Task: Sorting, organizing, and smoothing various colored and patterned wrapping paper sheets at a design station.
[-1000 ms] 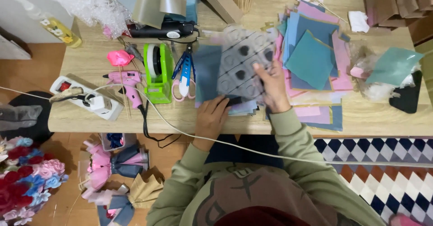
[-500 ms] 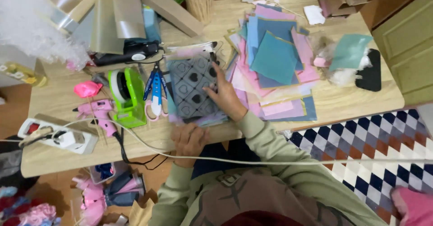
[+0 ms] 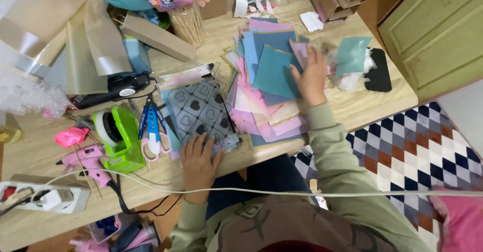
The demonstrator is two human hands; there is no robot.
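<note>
There is a single view, from a camera worn on the person's head, looking steeply down and a little forward over the chest and lap onto a wooden table point(image 3: 362, 106). It sits close enough that both sleeves enter from the bottom edge and the left hand point(image 3: 198, 159) and right hand point(image 3: 311, 78) fall in the middle of the frame. The table runs slantwise, its far edge toward the top, so the view is rolled somewhat. To the right it takes in a checkered floor point(image 3: 417, 146) and a green cabinet point(image 3: 432, 35). No second view shares the scene.
</note>
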